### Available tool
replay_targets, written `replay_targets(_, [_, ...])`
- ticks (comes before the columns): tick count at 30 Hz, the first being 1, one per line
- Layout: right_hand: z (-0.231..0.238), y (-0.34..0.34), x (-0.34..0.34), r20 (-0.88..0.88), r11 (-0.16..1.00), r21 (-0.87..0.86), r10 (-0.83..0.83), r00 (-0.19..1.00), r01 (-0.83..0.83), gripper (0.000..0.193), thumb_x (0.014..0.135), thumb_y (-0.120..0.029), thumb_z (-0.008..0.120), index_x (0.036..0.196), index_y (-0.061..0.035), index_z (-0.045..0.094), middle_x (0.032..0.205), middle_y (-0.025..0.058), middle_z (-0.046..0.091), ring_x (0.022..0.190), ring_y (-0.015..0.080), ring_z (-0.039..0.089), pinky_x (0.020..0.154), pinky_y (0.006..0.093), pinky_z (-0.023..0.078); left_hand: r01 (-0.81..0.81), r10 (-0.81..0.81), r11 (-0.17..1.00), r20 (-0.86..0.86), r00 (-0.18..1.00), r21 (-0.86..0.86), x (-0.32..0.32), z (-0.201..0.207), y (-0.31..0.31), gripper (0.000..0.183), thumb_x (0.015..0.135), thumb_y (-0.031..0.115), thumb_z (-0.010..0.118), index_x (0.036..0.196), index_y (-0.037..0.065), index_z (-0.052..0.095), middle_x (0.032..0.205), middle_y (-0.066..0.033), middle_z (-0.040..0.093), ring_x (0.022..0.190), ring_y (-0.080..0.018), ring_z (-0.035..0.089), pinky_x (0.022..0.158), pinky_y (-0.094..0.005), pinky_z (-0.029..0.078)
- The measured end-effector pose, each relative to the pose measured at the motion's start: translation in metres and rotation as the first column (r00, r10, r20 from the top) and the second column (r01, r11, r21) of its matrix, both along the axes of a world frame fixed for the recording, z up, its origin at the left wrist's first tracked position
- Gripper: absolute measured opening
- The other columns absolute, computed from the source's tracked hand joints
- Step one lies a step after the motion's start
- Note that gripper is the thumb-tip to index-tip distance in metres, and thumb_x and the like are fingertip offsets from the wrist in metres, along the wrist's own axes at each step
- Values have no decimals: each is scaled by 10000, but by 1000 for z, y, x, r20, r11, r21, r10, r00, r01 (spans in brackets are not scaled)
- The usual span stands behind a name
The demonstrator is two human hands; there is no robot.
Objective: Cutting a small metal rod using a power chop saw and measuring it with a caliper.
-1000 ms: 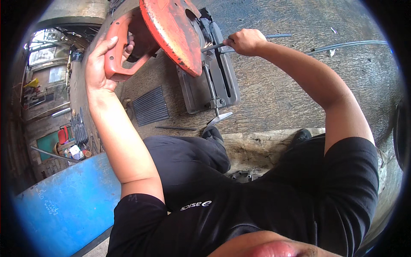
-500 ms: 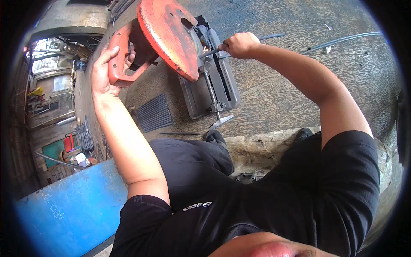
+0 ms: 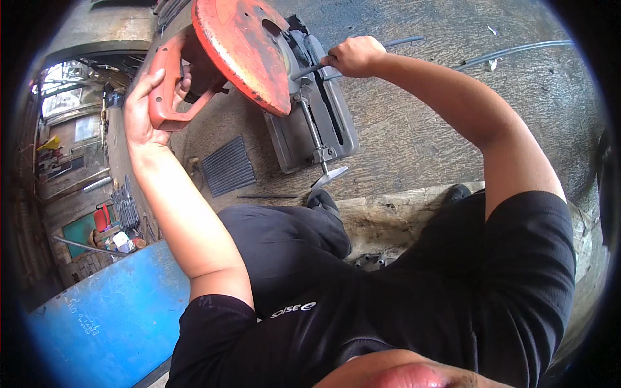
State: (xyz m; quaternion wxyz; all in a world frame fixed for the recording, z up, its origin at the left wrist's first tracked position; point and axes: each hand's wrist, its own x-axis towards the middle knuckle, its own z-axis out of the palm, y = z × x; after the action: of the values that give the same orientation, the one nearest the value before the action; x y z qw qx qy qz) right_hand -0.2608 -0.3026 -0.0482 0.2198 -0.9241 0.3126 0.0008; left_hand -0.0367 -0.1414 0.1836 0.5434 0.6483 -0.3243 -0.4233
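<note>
My left hand (image 3: 150,107) is wrapped round the orange D-shaped handle (image 3: 167,81) of a chop saw. The saw's worn orange blade guard (image 3: 242,48) hides most of the disc. Across the saw, my right hand (image 3: 357,56) closes round a thin dark metal rod (image 3: 406,41), whose near end reaches in beside the guard's edge. Under the guard sits the grey saw base (image 3: 288,145), with a clamp screw (image 3: 309,123) ending in a flat metal crank (image 3: 330,177). The guard conceals where rod and disc meet.
A row of short cut rods (image 3: 229,167) lies on the floor left of the base, with one loose rod (image 3: 266,196) nearby. Long rods (image 3: 517,57) stretch off to the right. At lower left stands a blue panel (image 3: 110,317); my shoes (image 3: 322,200) are close to the saw.
Sparks showed beside the guard's edge earlier; none are visible now. The whole view has shifted slightly, and both hands keep their grips.
</note>
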Motion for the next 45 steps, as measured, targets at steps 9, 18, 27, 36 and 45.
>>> replay_targets(9, [1,1,0,10,1000,-8,2,1000,-2,465,946,-506,362,1073,-191,680,959,142,677,925,320,645,807,433,502,4,-4,1000,2,1000,-19,3,2,0,431,847,93,561,1218,-90,441,1105,-216,565,988,-277,605,850,-368,524])
replay_targets(18, [-2,-2,2,17,1000,-19,-5,1000,5,459,947,-490,386,1059,-157,681,944,143,680,900,317,652,793,427,507,13,-13,1000,3,1000,-26,4,2,0,448,845,85,549,1234,-99,427,1129,-237,549,978,-294,606,850,-372,527])
replay_targets(27, [-3,0,2,5,999,-38,0,1000,0,447,946,-486,389,1065,-169,682,940,136,683,904,310,653,796,421,508,6,-6,1000,6,1000,-25,6,2,0,457,849,77,532,1253,-100,415,1126,-252,550,965,-303,610,854,-375,532])
replay_targets(36, [-6,1,0,28,1000,-4,-3,1000,3,451,944,-496,386,1077,-180,679,959,142,679,927,311,648,820,418,501,11,-11,1000,-24,1000,-15,8,2,1,462,849,77,545,1259,-94,416,1145,-252,542,957,-303,612,848,-368,537])
replay_targets(45, [-4,-12,-8,-4,998,-61,-8,1000,8,420,953,-454,396,1071,-161,673,955,120,682,892,290,660,775,409,521,69,-69,996,14,998,-52,16,1,0,498,865,89,554,1299,-84,380,1188,-245,527,1000,-315,602,862,-365,543])
